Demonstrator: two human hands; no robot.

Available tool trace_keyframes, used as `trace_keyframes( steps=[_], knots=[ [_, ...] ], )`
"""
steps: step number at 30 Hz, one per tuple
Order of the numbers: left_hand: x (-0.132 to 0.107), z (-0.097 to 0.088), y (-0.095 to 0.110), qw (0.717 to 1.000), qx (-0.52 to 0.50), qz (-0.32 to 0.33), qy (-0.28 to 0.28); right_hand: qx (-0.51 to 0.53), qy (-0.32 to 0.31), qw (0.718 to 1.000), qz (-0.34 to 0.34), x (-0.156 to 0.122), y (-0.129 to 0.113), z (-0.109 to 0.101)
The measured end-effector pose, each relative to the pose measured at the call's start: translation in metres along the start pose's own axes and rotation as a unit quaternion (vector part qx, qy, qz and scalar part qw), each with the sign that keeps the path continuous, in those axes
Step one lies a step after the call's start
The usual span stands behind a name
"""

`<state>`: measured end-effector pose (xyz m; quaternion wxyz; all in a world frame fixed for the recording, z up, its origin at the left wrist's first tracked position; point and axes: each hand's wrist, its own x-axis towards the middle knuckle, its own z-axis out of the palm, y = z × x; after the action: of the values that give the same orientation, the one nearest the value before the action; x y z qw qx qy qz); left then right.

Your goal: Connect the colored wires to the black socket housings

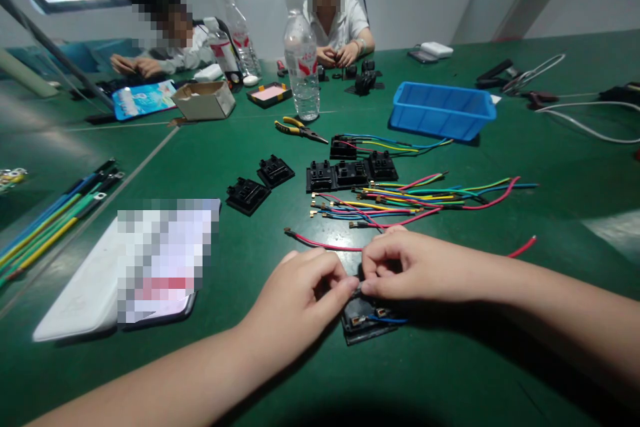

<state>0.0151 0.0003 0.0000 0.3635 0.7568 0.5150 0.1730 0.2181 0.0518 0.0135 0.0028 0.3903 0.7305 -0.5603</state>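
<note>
Black module [367, 332] sits on the desk [255, 247], under both hands. Left hand [303, 283] and right hand [400, 265]: fingers bunched over its far part, contact hidden; can't tell if clamped on anything. Blue wire [390, 320] at its near part looks fitted, so likely part-done. Beyond it: loose red wire [320, 244], then wire pile [415, 200]. Left, its far side: two modules [249, 195], seemingly unwired. Farthest beyond: wired module [343, 147], apparently finished or close.

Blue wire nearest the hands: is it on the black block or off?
On it: the blue wire lies over the near part of the black block, by the brass terminals. Whether fastened, I cannot tell.
</note>
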Motion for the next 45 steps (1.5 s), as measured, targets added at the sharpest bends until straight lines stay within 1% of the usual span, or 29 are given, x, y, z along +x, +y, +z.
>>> trace_keyframes(
  steps=[25,40,45],
  knots=[
    [0.0008,0.0007,-0.0012,1.000,0.001,0.001,0.006,0.000,-0.004,1.000,-0.007,0.0007,0.0038,-0.0010],
    [-0.0005,-0.0011,0.0001,1.000,-0.001,0.002,0.002,-0.009,-0.007,1.000,-0.009,-0.0008,-0.0011,-0.0023],
    [0.0007,-0.0007,0.0004,1.000,-0.002,0.002,0.008,-0.012,-0.007,1.000,-0.012,-0.0010,-0.0010,-0.0021]
  ],
)
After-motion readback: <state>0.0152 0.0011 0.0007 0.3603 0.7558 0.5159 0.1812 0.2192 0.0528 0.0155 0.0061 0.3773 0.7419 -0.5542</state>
